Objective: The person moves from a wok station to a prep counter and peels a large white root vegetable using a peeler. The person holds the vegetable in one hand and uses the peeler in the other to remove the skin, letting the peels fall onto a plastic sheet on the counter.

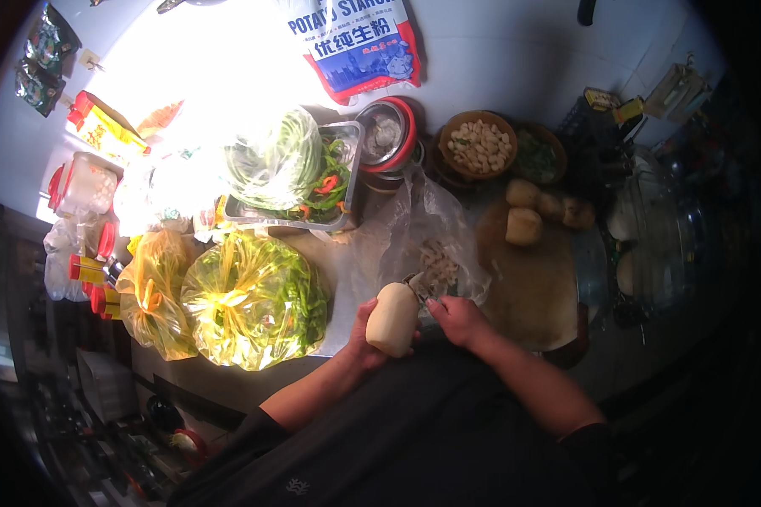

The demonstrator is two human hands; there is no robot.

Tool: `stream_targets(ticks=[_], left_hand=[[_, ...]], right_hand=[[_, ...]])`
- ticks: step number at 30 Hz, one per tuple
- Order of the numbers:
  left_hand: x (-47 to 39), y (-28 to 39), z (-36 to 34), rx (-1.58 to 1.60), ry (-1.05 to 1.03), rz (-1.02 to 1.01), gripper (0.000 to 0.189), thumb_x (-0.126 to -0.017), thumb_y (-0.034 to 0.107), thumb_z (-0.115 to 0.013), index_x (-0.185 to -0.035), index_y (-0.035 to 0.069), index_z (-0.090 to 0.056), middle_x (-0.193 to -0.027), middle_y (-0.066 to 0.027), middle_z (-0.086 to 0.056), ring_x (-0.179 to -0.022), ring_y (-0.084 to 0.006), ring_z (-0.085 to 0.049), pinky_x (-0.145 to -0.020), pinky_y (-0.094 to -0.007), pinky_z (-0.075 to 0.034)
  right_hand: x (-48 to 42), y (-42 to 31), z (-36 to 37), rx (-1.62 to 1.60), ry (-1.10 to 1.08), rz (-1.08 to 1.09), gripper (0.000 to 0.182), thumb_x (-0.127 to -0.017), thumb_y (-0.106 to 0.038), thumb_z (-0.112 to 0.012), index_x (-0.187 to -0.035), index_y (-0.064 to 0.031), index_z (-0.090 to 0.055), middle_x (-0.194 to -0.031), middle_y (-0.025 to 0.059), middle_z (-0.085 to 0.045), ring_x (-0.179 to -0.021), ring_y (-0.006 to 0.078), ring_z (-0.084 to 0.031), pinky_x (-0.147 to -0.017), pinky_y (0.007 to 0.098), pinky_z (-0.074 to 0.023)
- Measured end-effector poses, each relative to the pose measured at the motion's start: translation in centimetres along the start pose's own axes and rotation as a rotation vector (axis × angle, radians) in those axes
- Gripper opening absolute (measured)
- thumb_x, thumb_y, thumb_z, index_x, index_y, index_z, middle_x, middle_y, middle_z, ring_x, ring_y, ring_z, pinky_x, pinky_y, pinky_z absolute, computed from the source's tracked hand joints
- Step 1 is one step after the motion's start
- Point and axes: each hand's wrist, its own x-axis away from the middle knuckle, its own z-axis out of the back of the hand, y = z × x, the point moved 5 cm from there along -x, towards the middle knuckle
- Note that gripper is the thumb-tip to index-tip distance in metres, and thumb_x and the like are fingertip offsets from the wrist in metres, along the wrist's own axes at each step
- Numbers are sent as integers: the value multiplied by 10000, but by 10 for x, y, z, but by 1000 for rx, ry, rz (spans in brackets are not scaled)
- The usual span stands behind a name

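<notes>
A pale, thick root vegetable piece (pixel 393 320) stands nearly upright in my left hand (pixel 363 336), its fingers wrapped around the side and bottom. My right hand (pixel 461 322) is closed on a small tool, most likely a peeler (pixel 415 284), at the top right edge of the piece. Much of the tool is hidden by my fingers. Just behind the hands lies a clear plastic bag (pixel 412 215) with peelings (pixel 439 263) in it. To the right, several similar root pieces (pixel 524 226) rest on the far part of a wooden cutting board (pixel 533 285).
Yellow bags of green vegetables (pixel 253 304) sit at left, before a metal tray (pixel 357 158) with cut peppers. Behind are a red-rimmed container (pixel 408 130), a bowl of peeled garlic cloves (pixel 479 147) and a bowl of greens (pixel 538 154). Glass lids or bowls (pixel 653 222) stand right of the board.
</notes>
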Motion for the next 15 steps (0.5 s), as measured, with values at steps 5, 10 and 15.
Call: stream_targets(ticks=[5,10,15], left_hand=[[2,5,0,-81,-186,10,719,-819,597,-509,-1321,82,-489,-1086,-201,-618,-888,-351,-661,-649,-482,-580],[-3,7,14,-77,-129,27,759,-810,621,-508,-1352,91,-469,-1176,-214,-600,-944,-367,-652,-713,-497,-573],[-3,3,13,-64,-127,37,745,-825,616,-478,-1349,86,-473,-1199,-203,-597,-980,-390,-639,-722,-502,-572]], right_hand=[[-16,39,-12,38,-85,-64,489,-938,-476,-470,-874,-15,-620,-905,265,-640,-907,459,-600,-775,498,-476],[8,-5,5,-66,20,21,493,-930,-472,-475,-932,-10,-644,-913,276,-642,-891,448,-619,-772,507,-475],[-2,11,-6,160,-27,55,453,-930,-452,-496,-857,-21,-612,-870,267,-636,-846,461,-608,-729,515,-475]])
